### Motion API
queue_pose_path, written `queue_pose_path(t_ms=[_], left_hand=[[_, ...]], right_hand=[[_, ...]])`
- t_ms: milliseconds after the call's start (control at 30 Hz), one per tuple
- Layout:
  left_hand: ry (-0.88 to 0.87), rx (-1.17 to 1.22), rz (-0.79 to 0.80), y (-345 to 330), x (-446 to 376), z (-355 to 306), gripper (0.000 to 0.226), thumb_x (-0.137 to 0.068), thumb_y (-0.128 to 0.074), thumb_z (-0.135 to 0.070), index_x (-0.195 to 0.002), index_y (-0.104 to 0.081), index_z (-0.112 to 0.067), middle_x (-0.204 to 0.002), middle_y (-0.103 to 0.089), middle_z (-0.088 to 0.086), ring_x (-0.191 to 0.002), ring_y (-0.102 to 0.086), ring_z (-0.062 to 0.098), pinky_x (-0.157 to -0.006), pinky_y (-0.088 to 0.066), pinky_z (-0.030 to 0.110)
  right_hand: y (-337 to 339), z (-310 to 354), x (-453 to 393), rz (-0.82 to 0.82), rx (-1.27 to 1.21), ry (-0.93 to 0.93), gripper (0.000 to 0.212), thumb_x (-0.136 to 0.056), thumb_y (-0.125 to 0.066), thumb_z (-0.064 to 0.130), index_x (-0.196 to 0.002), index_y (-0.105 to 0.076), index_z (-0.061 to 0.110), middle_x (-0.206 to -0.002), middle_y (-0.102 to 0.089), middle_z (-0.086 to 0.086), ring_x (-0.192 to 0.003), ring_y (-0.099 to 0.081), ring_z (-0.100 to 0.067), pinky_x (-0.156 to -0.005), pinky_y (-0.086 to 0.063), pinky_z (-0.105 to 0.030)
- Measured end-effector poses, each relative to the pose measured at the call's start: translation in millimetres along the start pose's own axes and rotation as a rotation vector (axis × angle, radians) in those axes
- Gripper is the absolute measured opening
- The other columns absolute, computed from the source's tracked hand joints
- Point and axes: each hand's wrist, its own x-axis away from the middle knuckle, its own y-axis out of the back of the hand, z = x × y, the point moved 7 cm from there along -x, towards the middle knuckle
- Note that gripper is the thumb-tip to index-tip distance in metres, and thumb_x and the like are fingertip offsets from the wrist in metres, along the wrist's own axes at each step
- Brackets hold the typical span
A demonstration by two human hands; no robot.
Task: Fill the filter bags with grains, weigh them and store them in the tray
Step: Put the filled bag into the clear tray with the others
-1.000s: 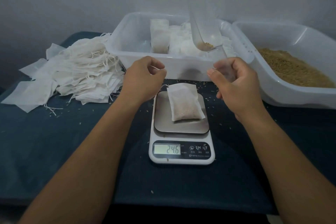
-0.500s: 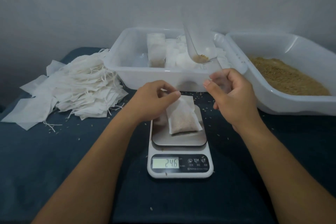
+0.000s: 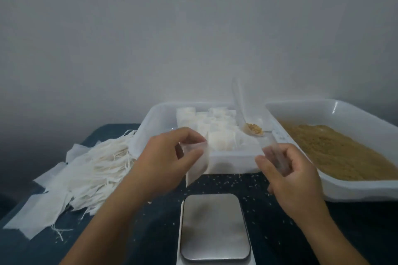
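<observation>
the left hand (image 3: 165, 157) pinches the top edge of a filled filter bag (image 3: 197, 164) between thumb and curled fingers (image 3: 189, 135), so the bag hangs in the air above the dark counter (image 3: 137, 232), in front of the near wall of the storage tray (image 3: 232, 161) and clear of the scale (image 3: 215, 226), whose steel plate is bare. the right hand (image 3: 288, 170) is loosely curled around the clear handle of a scoop (image 3: 252, 129), whose bowl with a few grains sits over the tray. the bag looks light, soft and floppy, thin paper-like cloth that sags under its grain; holding it by the closed top hem seems safest, since squeezing the belly or tipping it could spill grain. filled bags (image 3: 217, 133) stand in the tray, empty ones (image 3: 90, 163) lie piled at left, and the grain tub (image 3: 336, 153) sits at right. no brand or writing is readable; the scale's display is out of view.
</observation>
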Motion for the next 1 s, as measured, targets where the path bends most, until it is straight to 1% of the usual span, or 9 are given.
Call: queue_pose_path(t_ms=[67,233,400,567,667,733,800,933,1000], left_hand=[[0.007,-0.068,-0.020,17.1,-23.4,-1.1,0.011,-0.095,-0.067,-0.036,-0.100,-0.066,-0.046,-0.094,-0.067,-0.031,-0.075,-0.063,0.001,-0.063,-0.047,0.007],[0.080,-0.214,-0.029,26.2,-87.9,21.6,0.011,-0.095,-0.069,-0.034,-0.101,-0.062,-0.041,-0.094,-0.061,-0.024,-0.077,-0.061,-0.001,-0.068,-0.043,0.015],[0.219,-0.352,0.132,-0.1,-129.6,69.4,0.012,-0.098,-0.063,-0.025,-0.108,-0.062,-0.031,-0.103,-0.067,-0.008,-0.090,-0.061,0.011,-0.083,-0.049,0.028],[0.263,-0.538,0.219,-27.4,-142.8,100.6,0.030,-0.102,-0.052,-0.014,-0.127,-0.067,-0.021,-0.122,-0.068,-0.001,-0.108,-0.061,0.017,-0.098,-0.048,0.026],[0.282,-0.556,0.351,-37.3,-141.8,108.2,0.030,-0.097,-0.047,-0.008,-0.107,-0.075,-0.013,-0.110,-0.073,0.000,-0.099,-0.064,0.018,-0.092,-0.052,0.029],[0.278,-0.552,0.380,-39.7,-145.7,112.3,0.022,-0.095,-0.047,-0.009,-0.088,-0.067,-0.012,-0.095,-0.068,0.001,-0.086,-0.060,0.019,-0.085,-0.052,0.032],[0.287,-0.548,0.395,-41.9,-149.2,116.8,0.018,-0.096,-0.047,-0.012,-0.086,-0.061,-0.018,-0.090,-0.062,0.002,-0.080,-0.054,0.018,-0.080,-0.050,0.033],[0.323,-0.504,0.387,-53.3,-154.6,127.8,0.023,-0.101,-0.051,-0.015,-0.109,-0.072,-0.018,-0.114,-0.069,0.000,-0.105,-0.062,0.018,-0.091,-0.047,0.025],[0.334,-0.492,0.364,-59.5,-156.7,131.5,0.025,-0.102,-0.051,-0.017,-0.119,-0.069,-0.017,-0.127,-0.066,0.000,-0.117,-0.061,0.019,-0.097,-0.046,0.024]], right_hand=[[1.7,4.7,-0.1,-0.003,0.046,0.017,0.020,-0.081,-0.070,0.058,-0.093,-0.064,0.043,-0.101,-0.069,0.032,-0.085,-0.069,0.006,-0.059,-0.056,-0.028],[5.8,13.5,1.0,-0.012,0.038,-0.031,0.030,-0.069,-0.066,0.067,-0.096,-0.062,0.053,-0.102,-0.067,0.038,-0.079,-0.069,0.002,-0.064,-0.054,-0.027],[7.3,7.7,-4.2,-0.040,0.012,-0.148,0.020,-0.081,-0.082,0.034,-0.093,-0.067,0.037,-0.092,-0.067,0.040,-0.078,-0.067,0.006,-0.073,-0.061,-0.045],[9.1,5.7,-5.5,-0.085,0.007,-0.179,0.022,-0.076,-0.088,0.028,-0.090,-0.072,0.035,-0.081,-0.072,0.030,-0.068,-0.069,0.002,-0.067,-0.059,-0.036],[5.5,-0.3,-4.8,-0.111,-0.002,-0.188,0.023,-0.073,-0.091,0.024,-0.086,-0.074,0.033,-0.081,-0.075,0.024,-0.068,-0.069,0.002,-0.068,-0.056,-0.034],[4.7,-3.2,-5.6,-0.114,-0.032,-0.184,0.023,-0.071,-0.091,0.021,-0.084,-0.074,0.031,-0.079,-0.077,0.018,-0.067,-0.070,0.000,-0.067,-0.058,-0.034],[3.2,-6.1,-7.3,-0.107,-0.053,-0.182,0.023,-0.071,-0.092,0.015,-0.084,-0.075,0.026,-0.080,-0.077,0.017,-0.070,-0.071,0.000,-0.068,-0.057,-0.028],[-1.9,-13.9,-11.3,-0.031,-0.145,-0.255,0.021,-0.078,-0.084,-0.001,-0.088,-0.075,0.014,-0.092,-0.078,0.020,-0.085,-0.072,0.004,-0.082,-0.053,-0.029],[-3.6,-17.9,-13.2,0.003,-0.172,-0.290,0.024,-0.080,-0.081,-0.006,-0.091,-0.073,0.013,-0.087,-0.079,0.015,-0.082,-0.074,-0.001,-0.079,-0.052,-0.028]])
